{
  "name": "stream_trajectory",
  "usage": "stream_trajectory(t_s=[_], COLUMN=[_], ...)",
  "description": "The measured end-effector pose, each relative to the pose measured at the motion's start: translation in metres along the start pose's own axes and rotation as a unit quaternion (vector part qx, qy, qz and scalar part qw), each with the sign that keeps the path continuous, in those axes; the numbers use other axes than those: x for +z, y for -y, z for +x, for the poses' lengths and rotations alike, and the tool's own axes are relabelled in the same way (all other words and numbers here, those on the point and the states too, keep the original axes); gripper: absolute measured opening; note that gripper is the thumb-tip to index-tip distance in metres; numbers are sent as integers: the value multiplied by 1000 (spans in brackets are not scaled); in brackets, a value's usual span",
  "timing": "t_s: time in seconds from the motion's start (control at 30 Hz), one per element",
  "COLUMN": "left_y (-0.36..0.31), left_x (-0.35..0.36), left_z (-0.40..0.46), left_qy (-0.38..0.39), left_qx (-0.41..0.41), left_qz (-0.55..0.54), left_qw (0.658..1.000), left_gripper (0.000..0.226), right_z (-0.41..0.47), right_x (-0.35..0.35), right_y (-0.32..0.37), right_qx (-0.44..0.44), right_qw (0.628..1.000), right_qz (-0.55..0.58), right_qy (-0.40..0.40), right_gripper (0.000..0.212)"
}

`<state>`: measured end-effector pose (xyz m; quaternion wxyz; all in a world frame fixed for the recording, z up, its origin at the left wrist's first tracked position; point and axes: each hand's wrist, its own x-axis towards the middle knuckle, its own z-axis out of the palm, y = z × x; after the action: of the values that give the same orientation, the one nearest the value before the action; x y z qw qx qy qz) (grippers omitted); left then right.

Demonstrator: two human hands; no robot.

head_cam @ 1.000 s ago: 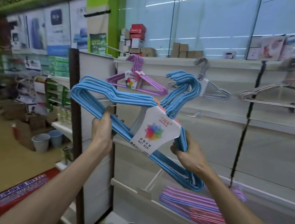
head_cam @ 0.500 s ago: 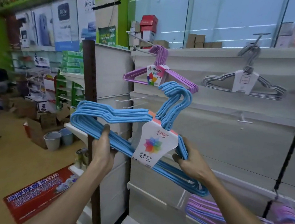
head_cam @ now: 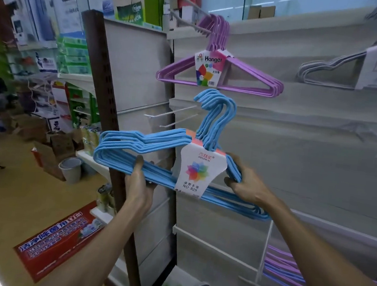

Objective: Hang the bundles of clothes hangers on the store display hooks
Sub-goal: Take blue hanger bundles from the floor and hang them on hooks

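Nearest the camera, two bare forearms reach up and forward to a blue hanger bundle (head_cam: 147, 161) held in front of the display wall. The left hand (head_cam: 138, 184) grips the bundle's lower bars near its left end, fingers curled round them from below and thumb up against the front. The right hand (head_cam: 245, 185) grips the bundle's right shoulder just beside the white label card (head_cam: 199, 170), fingers wrapped over the wires. The card, printed with a coloured flower and "NO 829", hangs at the neck of the bundle; the bundle sits tilted, its left side higher and its right tip (head_cam: 261, 215) lower.

The blue hook tops (head_cam: 219, 113) stand in the air beside two bare display hooks (head_cam: 176, 115) that jut from the wall panel — whether they touch a hook cannot be told.

Just above, a purple hanger bundle (head_cam: 222, 75) with a "Hanger" card hangs from an upper hook (head_cam: 188, 0). Further right, blurred, a grey hanger bundle (head_cam: 329, 70) hangs on the same wall. Low at the right, purple and blue hangers (head_cam: 285, 271) lie in a lower rack.

Left of the brown upright post (head_cam: 106, 109) — a wooden floor with a red floor sign (head_cam: 57, 238), a grey bucket (head_cam: 70, 168) and cardboard boxes (head_cam: 57, 143), with stocked shelves beyond.
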<state>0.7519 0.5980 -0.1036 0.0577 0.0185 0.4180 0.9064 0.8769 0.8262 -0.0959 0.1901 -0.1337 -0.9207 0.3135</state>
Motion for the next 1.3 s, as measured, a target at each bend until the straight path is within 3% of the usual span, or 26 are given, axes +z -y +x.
stream_trajectory(t_s=[0.1,0.37,0.67,1.07,1.3], left_y=[22,56,64,81,88], left_x=[-5,0,21,21,26], left_z=[28,75,114,169,204], left_qy=[-13,-17,-6,-2,37], left_qx=[-7,-46,-84,-120,-132], left_qz=[-22,-41,-65,-87,-67], left_qw=[1000,998,994,989,988], left_gripper=[29,12,23,57,48], right_z=[25,75,110,137,142], right_x=[5,5,-9,3,20], right_y=[-8,-23,-18,-9,-8], right_qx=[-6,-12,-6,21,59], right_qw=[999,994,988,976,974], right_qz=[-32,-104,-153,-215,-218], right_qy=[8,13,4,-9,-30], right_gripper=[73,72,74,76,77])
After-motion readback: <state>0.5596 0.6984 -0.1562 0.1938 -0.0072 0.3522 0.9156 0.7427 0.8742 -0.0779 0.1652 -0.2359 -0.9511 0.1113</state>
